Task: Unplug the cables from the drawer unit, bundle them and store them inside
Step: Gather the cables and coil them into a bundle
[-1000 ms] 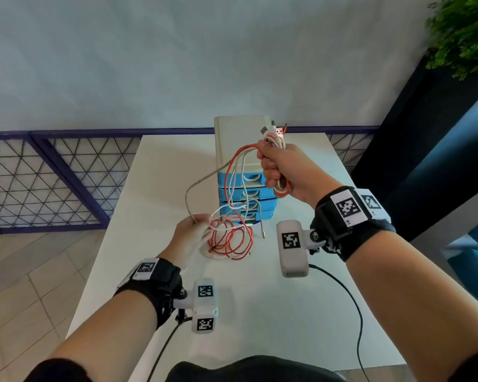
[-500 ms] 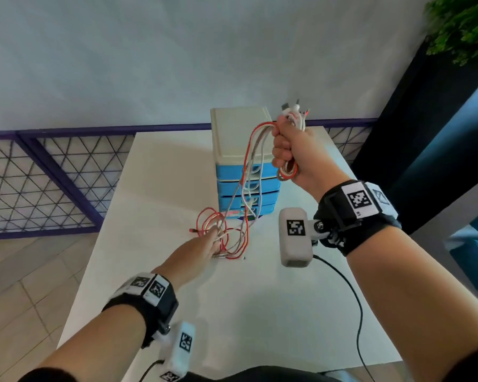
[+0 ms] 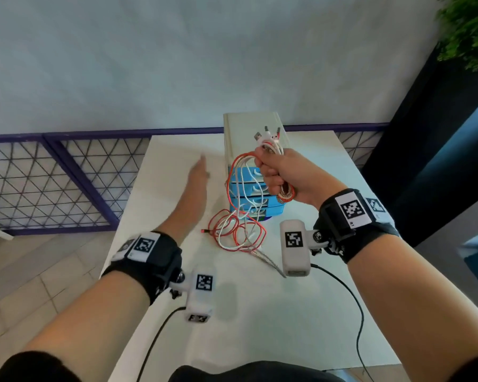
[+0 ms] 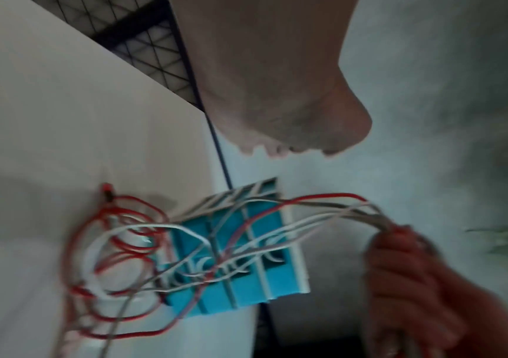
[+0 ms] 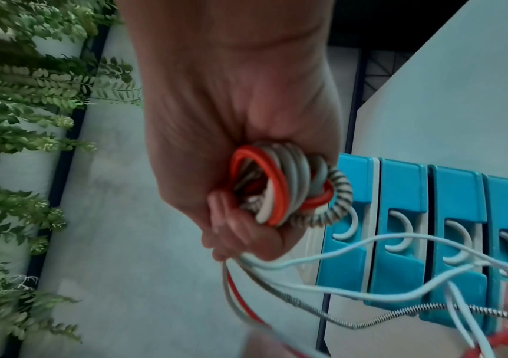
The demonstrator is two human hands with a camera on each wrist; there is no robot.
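My right hand grips a bunch of red, white and braided cables, their plugs sticking up above the fist in front of the drawer unit. The unit is white with several blue drawers. The wound cable loops show at the bottom of the fist in the right wrist view. The loose cable ends hang down and lie in a tangle on the white table. My left hand is empty, with straight fingers, stretched out left of the unit, above the table. Its palm shows blurred in the left wrist view.
A purple mesh railing runs behind and left of the table. A green plant stands at the far right, above a dark panel. Tiled floor lies beyond the table's left edge. Black camera leads trail over the near table.
My left hand let go of the tangle on the table and reached forward beside the unit. My right hand came down a little with the bunch.
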